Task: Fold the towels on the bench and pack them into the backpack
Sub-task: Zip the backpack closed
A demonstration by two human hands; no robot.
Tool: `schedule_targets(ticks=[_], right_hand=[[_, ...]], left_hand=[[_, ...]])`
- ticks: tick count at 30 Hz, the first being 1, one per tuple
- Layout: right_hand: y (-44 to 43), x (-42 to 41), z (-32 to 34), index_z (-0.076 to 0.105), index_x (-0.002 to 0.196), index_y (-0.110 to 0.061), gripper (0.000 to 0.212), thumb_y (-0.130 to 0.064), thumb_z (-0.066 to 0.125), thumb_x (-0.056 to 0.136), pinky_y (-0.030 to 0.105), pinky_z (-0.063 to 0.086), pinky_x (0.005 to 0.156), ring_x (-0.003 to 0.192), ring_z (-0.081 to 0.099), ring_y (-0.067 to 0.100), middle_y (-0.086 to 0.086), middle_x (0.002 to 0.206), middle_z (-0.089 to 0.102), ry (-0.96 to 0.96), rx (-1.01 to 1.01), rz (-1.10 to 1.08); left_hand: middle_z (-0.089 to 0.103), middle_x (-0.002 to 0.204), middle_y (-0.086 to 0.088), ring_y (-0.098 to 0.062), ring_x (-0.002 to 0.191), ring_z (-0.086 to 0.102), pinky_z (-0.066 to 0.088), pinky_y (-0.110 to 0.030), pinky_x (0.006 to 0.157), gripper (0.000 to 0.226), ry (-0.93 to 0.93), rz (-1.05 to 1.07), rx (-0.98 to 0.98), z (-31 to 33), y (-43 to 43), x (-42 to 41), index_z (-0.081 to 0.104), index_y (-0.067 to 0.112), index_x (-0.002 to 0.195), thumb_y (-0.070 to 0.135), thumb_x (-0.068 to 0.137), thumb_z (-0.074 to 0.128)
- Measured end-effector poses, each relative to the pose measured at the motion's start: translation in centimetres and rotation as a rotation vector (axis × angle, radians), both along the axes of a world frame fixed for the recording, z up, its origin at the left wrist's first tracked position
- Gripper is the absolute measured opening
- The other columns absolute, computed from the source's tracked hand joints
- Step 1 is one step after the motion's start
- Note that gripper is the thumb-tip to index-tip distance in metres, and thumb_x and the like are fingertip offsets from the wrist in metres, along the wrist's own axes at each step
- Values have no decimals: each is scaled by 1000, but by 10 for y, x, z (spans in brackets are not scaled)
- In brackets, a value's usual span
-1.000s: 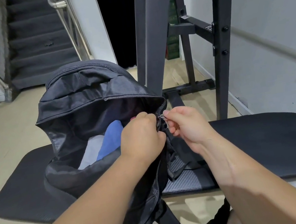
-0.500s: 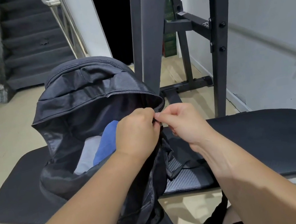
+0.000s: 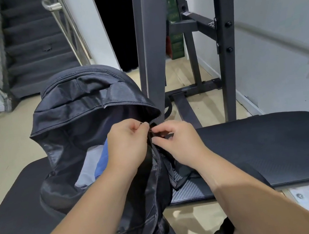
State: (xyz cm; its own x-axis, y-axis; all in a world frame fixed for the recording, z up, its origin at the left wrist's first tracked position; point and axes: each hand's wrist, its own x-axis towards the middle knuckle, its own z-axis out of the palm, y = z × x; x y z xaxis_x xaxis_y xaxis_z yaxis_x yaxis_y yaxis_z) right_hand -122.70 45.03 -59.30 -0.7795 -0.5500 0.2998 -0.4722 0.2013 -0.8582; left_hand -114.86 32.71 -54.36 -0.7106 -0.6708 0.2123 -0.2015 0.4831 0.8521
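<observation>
Head view. Seeing one backpack [image 3: 80, 116] upright on left half of one bench [image 3: 276, 148], long axis vertical, mouth open toward wearer; bench running left-right. Counting two towels inside, side by side: blue towel [image 3: 101, 163], pale towel [image 3: 87, 164]. Pinching zipper edge [image 3: 150, 132] with left hand [image 3: 128, 147] and right hand [image 3: 180, 143], fingers curled, hands nearly touching.

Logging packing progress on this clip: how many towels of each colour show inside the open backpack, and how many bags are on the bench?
Blue towel: 1
White towel: 1
Backpack: 1
Total: 3
</observation>
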Motion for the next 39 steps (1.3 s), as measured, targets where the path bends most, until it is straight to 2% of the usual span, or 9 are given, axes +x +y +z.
schedule_targets(ticks=[4,8,12,24,27,29,32,36,39], right_hand=[[-9,-2,-4,75,90,-15,6,-19,75,85,33,50,71,82,55,16,-13,79,60,370,74,-91],[-16,-2,-3,71,82,-14,11,-21,68,90,36,47,61,81,52,21,-3,75,62,527,170,-163],[-19,-4,-3,71,82,-16,16,-27,66,92,39,51,63,82,54,22,-4,78,64,508,153,-162],[-17,-6,-3,74,91,-16,7,-22,71,91,35,48,65,86,56,22,-5,84,68,440,100,-200],[-16,-7,-5,74,91,-17,9,-25,71,91,33,46,66,86,56,20,-6,83,68,417,101,-199],[-16,-7,-6,74,90,-17,11,-27,72,91,30,43,66,84,55,19,-8,81,65,404,108,-194],[-17,-8,-4,75,91,-17,12,-29,71,92,29,40,67,84,53,16,-12,78,60,384,119,-165],[-14,-5,7,76,102,-18,14,-24,73,89,29,47,74,89,58,16,-7,88,71,471,64,-127],[-17,-7,9,77,90,-16,9,-21,70,89,35,51,68,82,59,23,-2,79,71,558,160,-109]], left_hand=[[53,51,2,-12,53,44,38,-28,56,32,-2,-42,58,3,3,2,62,11,58,19,89,68],[58,53,4,-18,55,50,43,-32,57,30,-22,35,-68,7,7,3,65,13,63,25,90,67],[65,61,-4,-25,68,61,48,-37,66,28,4,106,-153,10,11,8,69,12,68,26,93,65],[59,57,-2,-22,63,57,47,-41,65,32,21,88,-326,22,17,-3,63,7,65,22,93,63],[60,57,-4,-25,62,57,49,-43,65,32,-14,98,-211,22,15,-4,64,7,64,22,92,65],[53,48,2,-18,52,48,46,-39,60,35,11,126,30,26,14,-5,60,8,57,17,90,68],[46,45,6,-3,34,39,37,-16,45,37,50,133,348,32,10,-4,54,9,56,6,91,67],[55,58,-8,-14,44,45,34,-15,38,26,26,72,386,33,8,4,62,-1,71,9,94,62],[61,60,-7,-19,51,51,43,-23,51,30,1,54,128,21,10,5,63,0,68,17,93,63]])
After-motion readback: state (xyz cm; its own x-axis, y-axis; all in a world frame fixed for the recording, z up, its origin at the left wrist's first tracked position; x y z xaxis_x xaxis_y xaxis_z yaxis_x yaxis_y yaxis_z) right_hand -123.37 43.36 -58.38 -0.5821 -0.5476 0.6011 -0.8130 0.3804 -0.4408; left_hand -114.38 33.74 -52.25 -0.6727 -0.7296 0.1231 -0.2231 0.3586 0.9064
